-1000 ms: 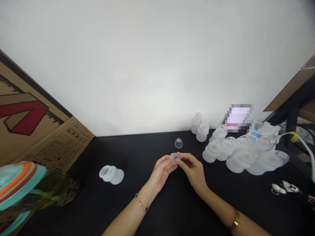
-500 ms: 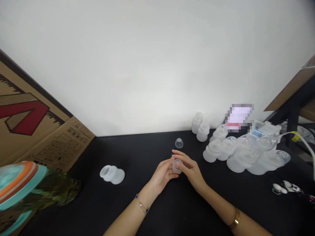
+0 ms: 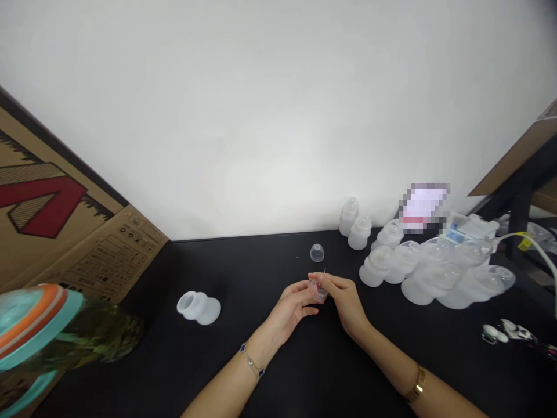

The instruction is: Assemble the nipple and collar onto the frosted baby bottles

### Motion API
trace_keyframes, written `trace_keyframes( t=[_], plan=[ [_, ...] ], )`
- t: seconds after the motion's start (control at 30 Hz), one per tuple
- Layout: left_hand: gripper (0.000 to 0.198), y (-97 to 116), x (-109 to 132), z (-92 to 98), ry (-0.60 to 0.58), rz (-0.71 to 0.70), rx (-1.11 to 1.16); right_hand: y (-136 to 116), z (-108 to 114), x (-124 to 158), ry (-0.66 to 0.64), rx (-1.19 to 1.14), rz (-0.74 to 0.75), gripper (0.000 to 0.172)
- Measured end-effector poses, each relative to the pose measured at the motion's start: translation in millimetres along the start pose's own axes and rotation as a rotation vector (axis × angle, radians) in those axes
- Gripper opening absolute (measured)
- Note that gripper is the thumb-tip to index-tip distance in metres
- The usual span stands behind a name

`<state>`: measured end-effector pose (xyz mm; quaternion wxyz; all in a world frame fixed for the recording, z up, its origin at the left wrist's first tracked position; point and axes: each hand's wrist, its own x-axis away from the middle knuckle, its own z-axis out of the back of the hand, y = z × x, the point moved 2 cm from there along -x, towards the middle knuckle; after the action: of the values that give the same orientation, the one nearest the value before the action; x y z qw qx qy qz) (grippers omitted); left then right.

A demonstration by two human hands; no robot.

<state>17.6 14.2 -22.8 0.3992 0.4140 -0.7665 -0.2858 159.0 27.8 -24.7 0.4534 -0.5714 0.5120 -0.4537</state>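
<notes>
My left hand (image 3: 295, 307) is closed around the side of a small clear round bottle top (image 3: 319, 292), just above the black table. From the other side, my right hand (image 3: 347, 302) pinches the same piece with bent fingers. A thin upright sliver shows above the right fingers; I cannot tell what it is. Just beyond the hands, a clear dome cap (image 3: 317, 253) rests on the table. To the left, a frosted white baby bottle (image 3: 199, 307) without a top lies on its side, its mouth facing left.
Several capped baby bottles (image 3: 430, 283) cluster at the right, with two more (image 3: 359, 233) by the wall. A phone (image 3: 423, 206) leans behind them. On the left stand a cardboard box (image 3: 130, 244) and a large jug with a teal and orange lid (image 3: 43, 319). Keys (image 3: 496, 334) lie at right.
The right fingers have shifted from lying over the bottle top to pinching at its upper side. The top is tilted differently and slightly further right. The left fingers have curled closer around it.
</notes>
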Motion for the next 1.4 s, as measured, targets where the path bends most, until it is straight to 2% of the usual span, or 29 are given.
trace_keyframes(
  t=[0.27,0.6,0.7,0.8,1.4],
  plan=[
    [0.029,-3.7,-3.1,0.2,-0.003,0.037,0.038,5.9,0.4,-0.9,0.003,-0.027,-0.013,0.034],
    [0.033,-5.0,-4.7,4.6,0.044,0.034,0.163,-0.5,-7.0,0.4,-0.122,-0.177,-0.033,0.034],
    [0.035,-2.8,-4.2,5.5,0.062,0.036,0.182,1.2,-6.7,-0.4,-0.109,-0.167,0.01,0.029],
    [0.034,-0.7,-4.1,6.0,0.062,0.024,0.199,3.3,-6.4,-1.5,-0.089,-0.138,0.053,0.035],
    [0.03,0.0,-4.9,6.1,0.036,0.011,0.168,2.9,-6.8,-1.5,-0.115,-0.146,0.059,0.025]
  ],
)
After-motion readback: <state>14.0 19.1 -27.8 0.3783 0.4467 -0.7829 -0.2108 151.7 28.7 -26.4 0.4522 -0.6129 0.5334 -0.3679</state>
